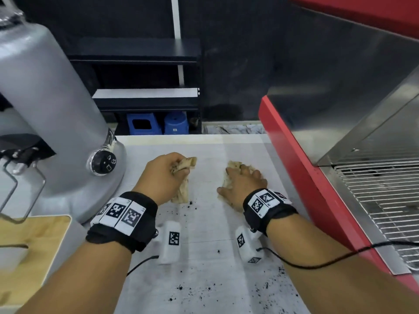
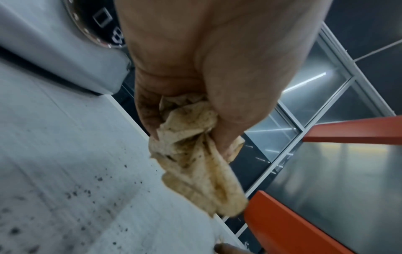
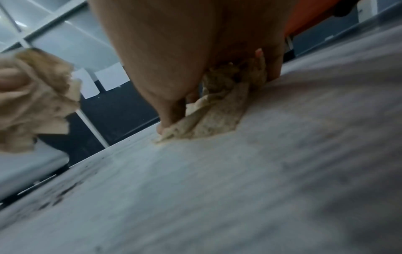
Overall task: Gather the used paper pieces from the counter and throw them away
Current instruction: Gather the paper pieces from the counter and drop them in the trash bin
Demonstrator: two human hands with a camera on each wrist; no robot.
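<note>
Two stained, crumpled brown paper pieces are on the white counter point(image 1: 204, 264). My left hand point(image 1: 181, 169) grips one paper piece point(image 1: 184, 191) and holds it just above the counter; the left wrist view shows this paper point(image 2: 195, 163) bunched between thumb and fingers point(image 2: 150, 120) and hanging down. My right hand point(image 1: 241, 177) lies over the second paper piece point(image 1: 233, 164), which rests on the counter. In the right wrist view my thumb and fingers point(image 3: 172, 118) pinch this paper point(image 3: 215, 123) into folds against the surface. The left-held paper point(image 3: 43, 96) shows at that view's left edge.
A large grey grinder point(image 1: 45, 109) stands at the left, close to my left hand. A red espresso machine point(image 1: 306, 177) with a steel drip grate point(image 1: 381, 200) borders the right. A wooden board point(image 1: 34, 245) lies front left. Dark coffee grounds point(image 1: 260, 291) speckle the near counter.
</note>
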